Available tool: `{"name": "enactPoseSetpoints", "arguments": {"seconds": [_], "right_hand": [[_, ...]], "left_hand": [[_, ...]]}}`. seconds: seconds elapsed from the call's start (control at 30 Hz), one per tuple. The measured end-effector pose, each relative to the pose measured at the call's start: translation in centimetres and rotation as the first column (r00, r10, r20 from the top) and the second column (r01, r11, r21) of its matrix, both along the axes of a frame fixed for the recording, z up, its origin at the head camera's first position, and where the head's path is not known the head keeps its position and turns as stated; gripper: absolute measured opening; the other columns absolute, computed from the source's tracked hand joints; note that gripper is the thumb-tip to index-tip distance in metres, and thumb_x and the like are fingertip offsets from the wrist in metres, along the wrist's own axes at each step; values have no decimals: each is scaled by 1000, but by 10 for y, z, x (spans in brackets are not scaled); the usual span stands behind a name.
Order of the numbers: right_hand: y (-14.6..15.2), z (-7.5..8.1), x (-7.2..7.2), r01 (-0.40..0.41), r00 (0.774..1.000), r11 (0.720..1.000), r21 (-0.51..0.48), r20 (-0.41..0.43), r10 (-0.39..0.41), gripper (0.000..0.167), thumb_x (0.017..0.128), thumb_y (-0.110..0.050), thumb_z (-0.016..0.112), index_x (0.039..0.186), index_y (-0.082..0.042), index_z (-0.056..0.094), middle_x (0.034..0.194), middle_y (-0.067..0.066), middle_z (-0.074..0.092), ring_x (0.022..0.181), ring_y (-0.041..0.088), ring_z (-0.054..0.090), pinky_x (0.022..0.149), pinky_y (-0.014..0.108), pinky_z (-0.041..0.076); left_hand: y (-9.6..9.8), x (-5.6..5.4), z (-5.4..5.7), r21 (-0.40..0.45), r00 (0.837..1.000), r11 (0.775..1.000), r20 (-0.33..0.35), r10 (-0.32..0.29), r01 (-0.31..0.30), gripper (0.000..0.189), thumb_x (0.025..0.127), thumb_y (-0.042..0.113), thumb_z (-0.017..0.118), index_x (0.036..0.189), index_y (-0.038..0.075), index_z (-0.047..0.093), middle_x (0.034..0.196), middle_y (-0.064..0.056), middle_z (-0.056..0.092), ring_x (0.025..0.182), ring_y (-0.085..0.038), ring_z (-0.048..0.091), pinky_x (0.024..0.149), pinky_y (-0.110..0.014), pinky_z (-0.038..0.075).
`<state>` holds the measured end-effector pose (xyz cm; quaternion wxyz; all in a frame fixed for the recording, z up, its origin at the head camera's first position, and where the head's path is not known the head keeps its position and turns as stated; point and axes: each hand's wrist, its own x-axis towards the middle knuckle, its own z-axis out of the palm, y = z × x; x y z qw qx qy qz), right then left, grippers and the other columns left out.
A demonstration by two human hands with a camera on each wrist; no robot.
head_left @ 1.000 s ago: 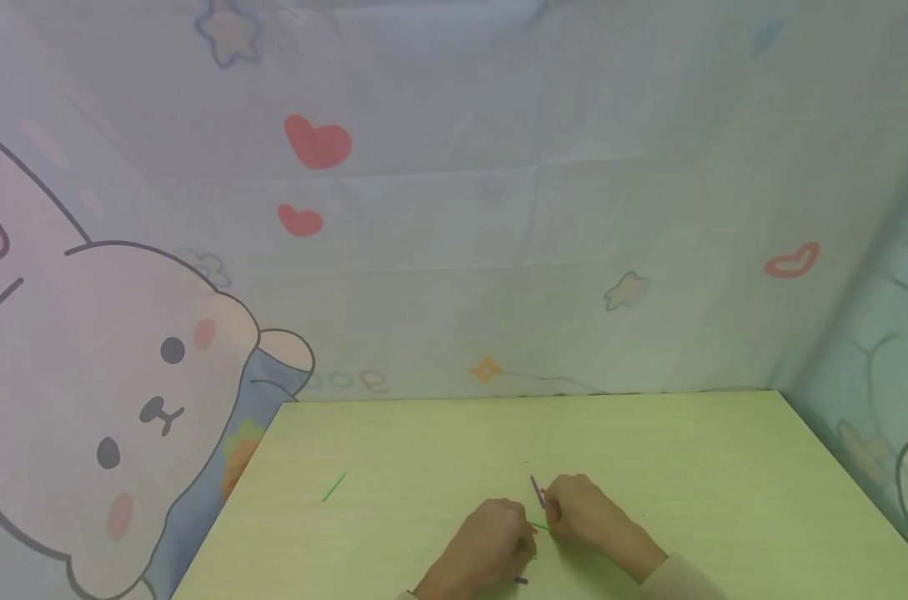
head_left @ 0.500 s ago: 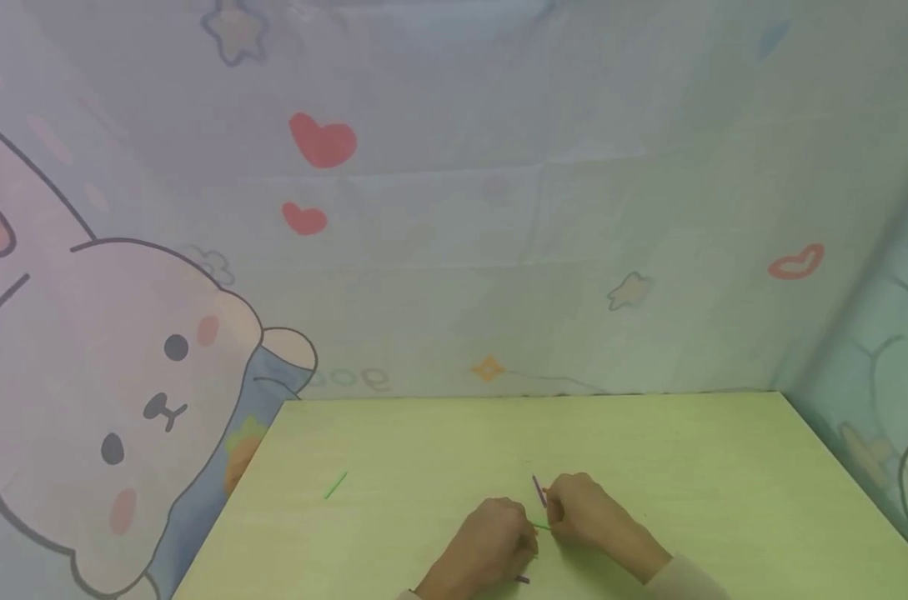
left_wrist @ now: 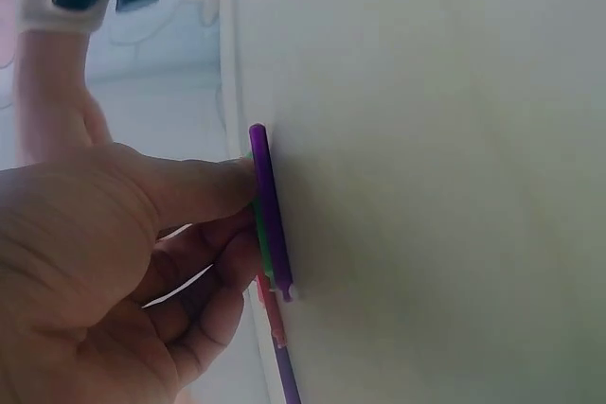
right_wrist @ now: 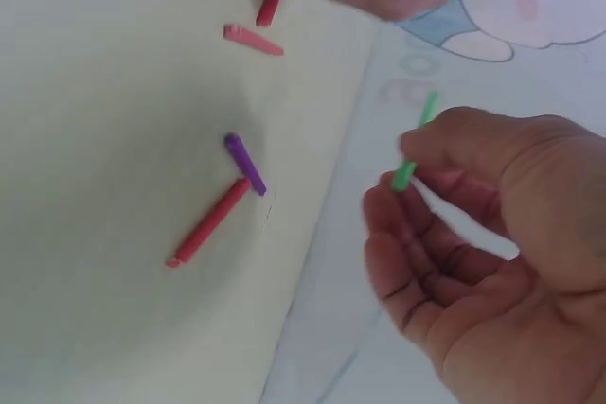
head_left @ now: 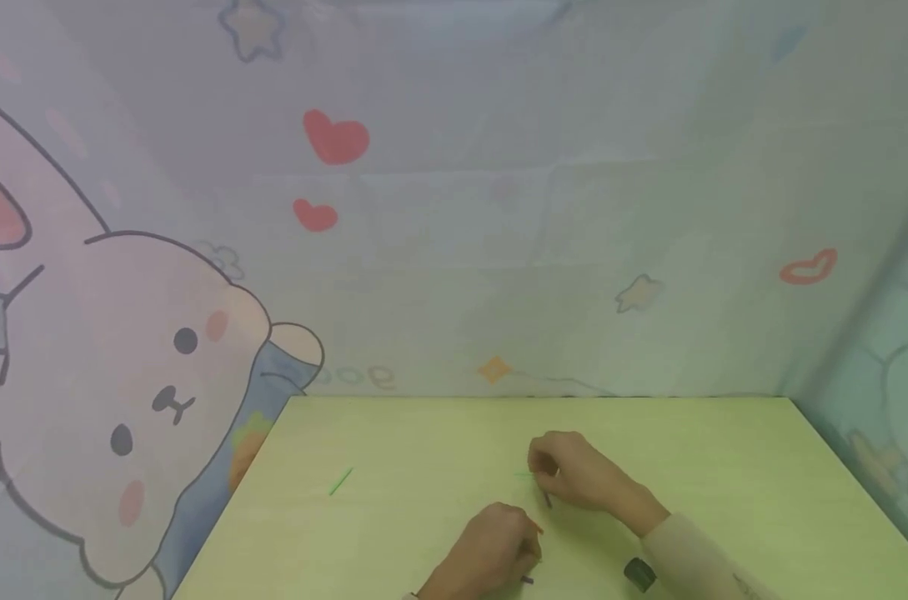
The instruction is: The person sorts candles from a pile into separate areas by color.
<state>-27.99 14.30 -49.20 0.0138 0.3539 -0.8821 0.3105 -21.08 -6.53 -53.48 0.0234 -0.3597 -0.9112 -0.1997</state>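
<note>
Two hands at coloured sticks; one green stick gripped and raised on the right.
Left hand (head_left: 491, 546), nearest: fingers bent at one green stick (left_wrist: 265, 248) and one purple stick (left_wrist: 271, 215); whether they pinch either cannot be told, and the hand blocks a full count. Dark object (head_left: 639, 575), one, beside the right sleeve (head_left: 694, 550). On the table (head_left: 408, 433), right wrist view: two red sticks (right_wrist: 210, 222), one pink stick (right_wrist: 253, 40), one further purple stick (right_wrist: 246, 164) meeting a red end. Right hand (head_left: 577, 471) pinches one raised green stick (right_wrist: 403, 174). One lone green stick (head_left: 341, 481) lies leftward. Rabbit-printed backdrop (head_left: 454, 292) behind.
</note>
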Motion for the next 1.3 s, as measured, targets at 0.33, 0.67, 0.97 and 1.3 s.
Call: {"name": "enactPoseSetpoints", "arguments": {"seconds": [0.33,0.67,0.97,1.3], "right_hand": [[-23,6,-37,-45,997,999,-18,-68,44,20,97,3,69,97,-16,63,94,-10,64,91,8,63,83,31,58],[-47,22,-58,-67,996,998,-8,-54,66,14,100,-1,72,106,-14,70,106,-3,70,97,11,65,88,35,59],[-70,30,-66,-109,992,994,-27,-59,107,13,101,0,73,106,-13,72,106,-2,71,98,12,67,87,34,60],[-109,26,-72,-184,979,983,-23,-92,182,8,103,-2,73,105,-10,75,104,1,72,96,13,68,85,33,60]], "left_hand": [[-7,8,0,71,996,997,76,-45,40,46,78,-11,72,52,17,47,50,17,33,48,6,18,47,-11,22],[-13,12,3,57,995,998,94,-21,16,21,83,-2,85,85,18,88,80,18,78,74,16,59,73,-4,48],[-14,18,2,27,977,998,208,47,-54,18,89,1,84,87,18,88,81,19,78,75,13,63,70,-7,50],[-20,22,-2,37,989,999,148,-14,8,22,81,-1,78,72,18,80,67,21,66,60,15,42,69,-5,43]]}}
